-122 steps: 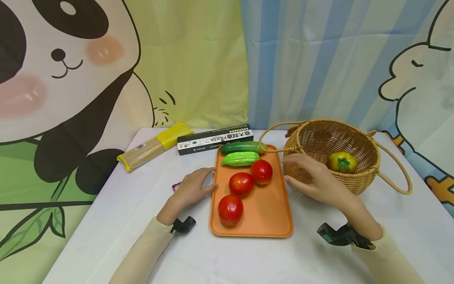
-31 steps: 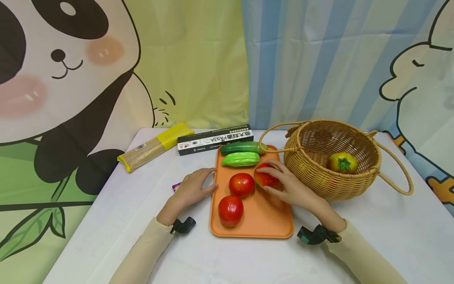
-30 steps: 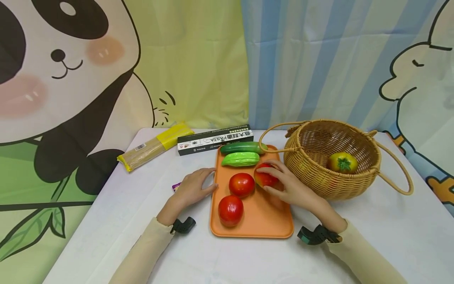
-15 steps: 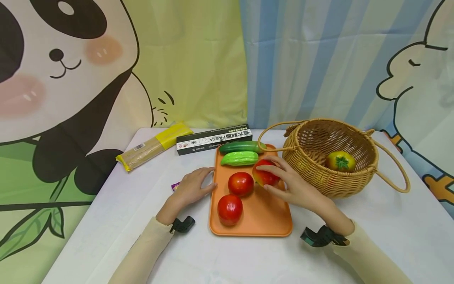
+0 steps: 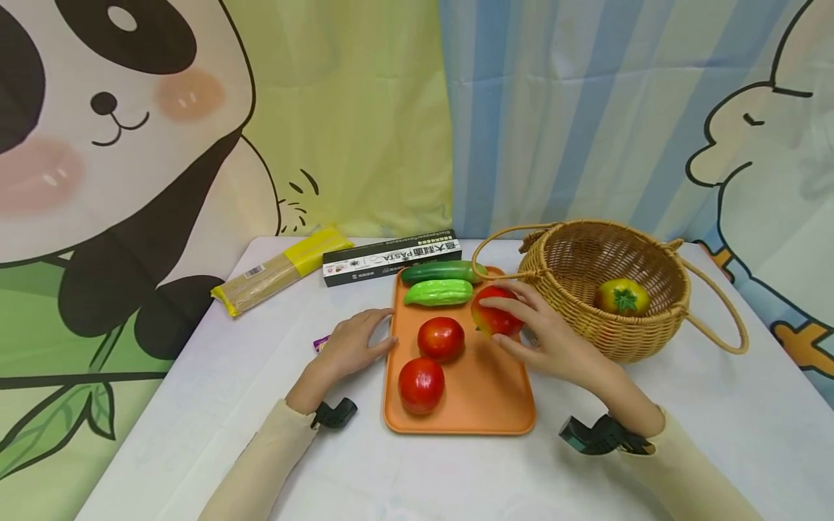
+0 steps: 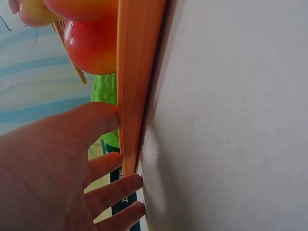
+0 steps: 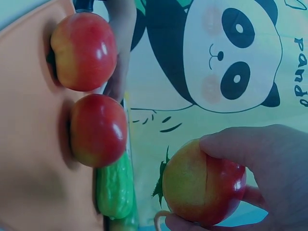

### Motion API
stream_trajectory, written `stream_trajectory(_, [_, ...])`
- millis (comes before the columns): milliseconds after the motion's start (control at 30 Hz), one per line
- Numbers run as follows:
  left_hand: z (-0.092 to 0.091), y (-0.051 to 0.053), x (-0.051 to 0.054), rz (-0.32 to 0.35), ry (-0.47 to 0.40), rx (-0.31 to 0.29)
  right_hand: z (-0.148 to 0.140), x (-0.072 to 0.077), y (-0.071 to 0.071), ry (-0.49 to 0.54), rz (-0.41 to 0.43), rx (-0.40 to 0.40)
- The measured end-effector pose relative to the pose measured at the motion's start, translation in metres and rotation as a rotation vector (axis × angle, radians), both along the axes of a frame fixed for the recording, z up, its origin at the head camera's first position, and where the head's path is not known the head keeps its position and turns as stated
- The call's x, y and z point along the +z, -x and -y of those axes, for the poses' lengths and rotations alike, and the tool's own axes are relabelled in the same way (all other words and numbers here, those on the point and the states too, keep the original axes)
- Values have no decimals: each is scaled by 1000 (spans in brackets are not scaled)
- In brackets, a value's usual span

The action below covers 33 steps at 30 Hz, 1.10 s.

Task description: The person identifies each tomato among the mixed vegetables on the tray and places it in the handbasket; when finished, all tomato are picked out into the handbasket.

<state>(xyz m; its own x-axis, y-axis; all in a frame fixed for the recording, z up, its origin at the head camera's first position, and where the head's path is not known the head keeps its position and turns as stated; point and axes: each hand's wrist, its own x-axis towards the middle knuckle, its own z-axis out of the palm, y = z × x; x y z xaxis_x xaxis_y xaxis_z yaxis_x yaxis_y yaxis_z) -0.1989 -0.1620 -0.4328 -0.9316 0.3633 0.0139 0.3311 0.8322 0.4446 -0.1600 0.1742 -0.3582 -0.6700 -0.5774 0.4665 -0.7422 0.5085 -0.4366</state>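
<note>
The right hand point(image 5: 554, 336) grips a red and yellow tomato point(image 5: 496, 311) above the right side of an orange tray point(image 5: 489, 420). In the right wrist view, the thumb and fingers of the right hand point(image 7: 260, 178) curl round that tomato point(image 7: 202, 183), its green leaves facing left. The left hand point(image 5: 348, 347) touches the tray's left edge with relaxed fingers; the left wrist view shows its thumb and fingertips against the rim point(image 6: 137, 62). Two red tomatoes point(image 5: 441, 339) point(image 5: 421, 386) lie on the tray, with a light green vegetable point(image 5: 439, 292) and a dark green cucumber point(image 5: 439, 272) behind them.
A wicker basket point(image 5: 606, 333) stands right of the tray, holding a yellow-green tomato point(image 5: 622, 297); its left handle overlaps the tray's far corner. Behind lie a black pasta box point(image 5: 391, 258) and a yellow noodle packet point(image 5: 283, 271). A small purple item point(image 5: 320, 344) lies by the left hand.
The right hand has come from beside the basket to the tray and taken hold of the far right tomato, now lifted and shifted slightly right. The left hand has stayed at the tray's edge.
</note>
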Motion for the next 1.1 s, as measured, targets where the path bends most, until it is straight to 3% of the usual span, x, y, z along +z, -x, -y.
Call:
stream_trajectory(233, [1, 0, -2, -11, 2, -6, -7, 8, -1, -1, -41, -35])
stream_trajectory(600, [1, 0, -3, 3, 4, 6, -18, 26, -6, -3, -29, -88])
stream_trajectory(1100, [1, 0, -1, -12, 3, 4, -35, 40, -1, 66, -103, -94])
